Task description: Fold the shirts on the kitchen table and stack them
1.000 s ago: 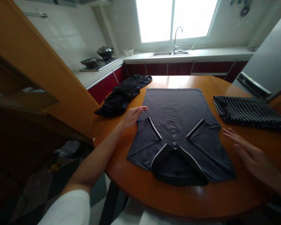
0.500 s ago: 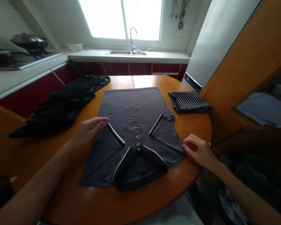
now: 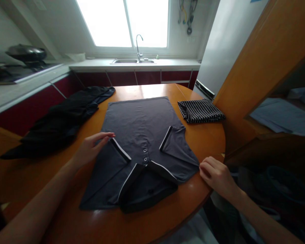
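Note:
A dark grey polo shirt [image 3: 139,118] lies spread on the wooden table [image 3: 203,139], its black, white-edged collar toward me and its hem toward the window. Both short sleeves are folded inward over the body. At the shirt's left side, my left hand [image 3: 93,147] has its thumb and fingertips together at the upper end of the left sleeve's cuff [image 3: 120,149]. The fingers of my right hand [image 3: 216,173] are curled in a pinch on the outer right corner of the shirt, where creases run from the fingertips into the cloth.
Dark, crumpled clothing [image 3: 58,118] lies along the table's left side. A folded black-and-white striped cloth [image 3: 201,110] rests at the back right. Behind the table are a counter with a sink [image 3: 124,61], a pan [image 3: 26,52] on the stove and a fridge [image 3: 226,44].
My right fingers have closed on the shirt's outer right corner. My left thumb and fingertips have come closer together by the cuff. The view has shifted slightly.

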The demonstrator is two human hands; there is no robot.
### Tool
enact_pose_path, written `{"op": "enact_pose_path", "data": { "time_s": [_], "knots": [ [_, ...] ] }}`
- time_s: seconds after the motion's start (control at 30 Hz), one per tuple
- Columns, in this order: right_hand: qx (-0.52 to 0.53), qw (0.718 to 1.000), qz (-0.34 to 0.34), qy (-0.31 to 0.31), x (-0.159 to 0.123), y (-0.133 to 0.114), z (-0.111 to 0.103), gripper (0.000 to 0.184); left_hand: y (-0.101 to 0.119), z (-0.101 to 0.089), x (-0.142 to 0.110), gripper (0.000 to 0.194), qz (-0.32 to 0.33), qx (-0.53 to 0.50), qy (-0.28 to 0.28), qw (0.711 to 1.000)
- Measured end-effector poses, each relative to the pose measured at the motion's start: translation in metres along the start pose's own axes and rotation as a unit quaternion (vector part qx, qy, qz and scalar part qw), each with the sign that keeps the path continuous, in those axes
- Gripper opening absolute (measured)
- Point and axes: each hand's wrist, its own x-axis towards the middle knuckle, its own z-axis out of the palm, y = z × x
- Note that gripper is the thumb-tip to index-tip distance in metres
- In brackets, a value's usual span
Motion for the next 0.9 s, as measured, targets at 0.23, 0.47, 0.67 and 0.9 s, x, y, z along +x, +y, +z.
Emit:
{"op": "enact_pose_path", "data": {
  "time_s": [0.23, 0.47, 0.67, 0.9],
  "knots": [
    [0.075, 0.997, 0.024, -0.014, 0.0, 0.004, -0.014, 0.019, -0.01, 0.002, 0.002, 0.051, 0.005, -0.009, -0.008, 1.0],
    [0.095, 0.995, 0.032, -0.016, 0.057, 0.012, 0.01, 0.051, -0.013, 0.003, 0.003, 0.052, 0.003, -0.009, -0.016, 1.0],
    [0.019, 0.982, -0.002, -0.186, 0.061, 0.016, 0.034, 0.073, -0.01, -0.002, 0.0, 0.058, -0.006, -0.018, -0.005, 1.0],
    [0.039, 0.992, 0.021, -0.119, 0.112, 0.025, 0.025, 0.063, -0.008, -0.011, 0.003, 0.062, -0.018, -0.014, 0.066, 0.998]
  ]
}}
